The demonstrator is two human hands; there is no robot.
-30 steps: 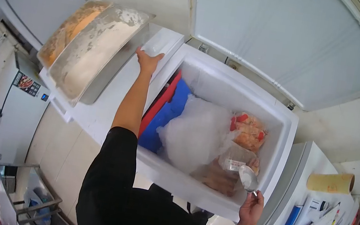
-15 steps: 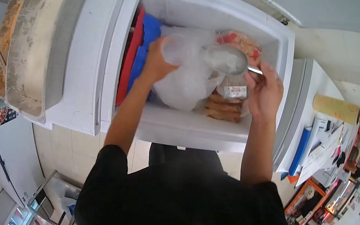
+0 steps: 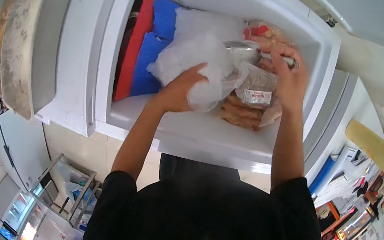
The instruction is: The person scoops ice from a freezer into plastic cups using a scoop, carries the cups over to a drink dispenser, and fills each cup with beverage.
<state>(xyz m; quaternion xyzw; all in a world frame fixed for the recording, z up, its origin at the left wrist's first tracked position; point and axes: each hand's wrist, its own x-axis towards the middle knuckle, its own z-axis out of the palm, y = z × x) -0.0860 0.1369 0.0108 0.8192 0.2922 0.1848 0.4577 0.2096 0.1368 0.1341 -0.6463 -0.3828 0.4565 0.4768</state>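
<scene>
Fingers of my left hand curl around a clear plastic cup, which looks whitish with ice inside. It is over the near side of a large plastic bag of crushed ice. My right hand grips the handle of a metal ice scoop. The scoop's bowl rests at the right side of the ice, its front edge partly hidden there. Just below the scoop, close to my right hand, lies a clear pack with a white and red label.
An open white chest freezer surrounds these things. Blue packs and a red box line its left side. Bagged tan food and a red-marked bag are at right. Cloudy bins stand left.
My left hand has brought the cup toward me and to the right. The scoop, which held ice above the bag, is now lower against the ice. The view has shifted slightly.
</scene>
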